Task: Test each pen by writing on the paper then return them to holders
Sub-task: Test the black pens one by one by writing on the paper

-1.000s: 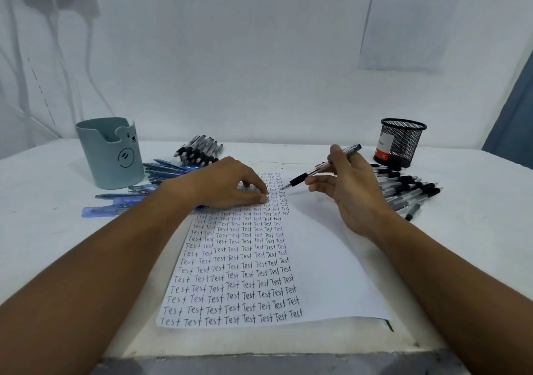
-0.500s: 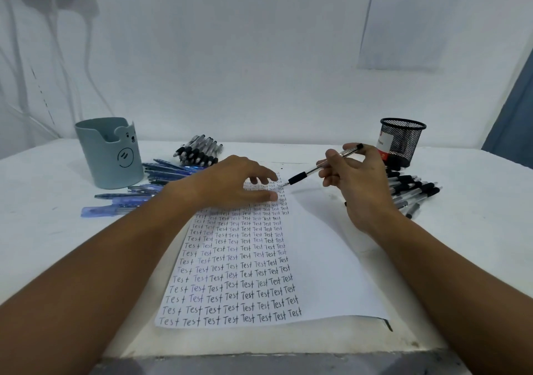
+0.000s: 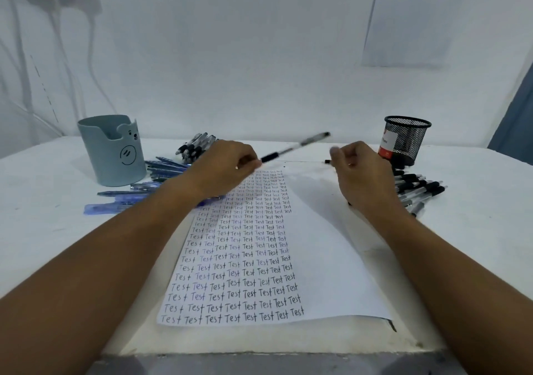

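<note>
Hands are both up near the top edge of the paper (image 3: 326, 262), so here's how it sits. Left hand (image 3: 223, 170) has its grip curled tight round the front end of a black-grip pen (image 3: 294, 147), which slants up and away to the right of that hand, blurry, off the tabletop (image 3: 43, 230). Right hand (image 3: 359, 172) has its grip pinched on a small dark piece (image 3: 327, 161), too tiny to say what it is, with a thin dark line running from it toward the left hand. Under and between both grips lies the paper, its left half filled with rows of "Test". Left of the left hand: a pile of blue pens (image 3: 144, 184) and the grey-blue bear holder (image 3: 114, 149), plus a bunch of black pens (image 3: 196, 146) just behind that hand. Right of the right hand: the black mesh holder (image 3: 403, 141) with another heap of black pens (image 3: 418, 190) in front of it.
</note>
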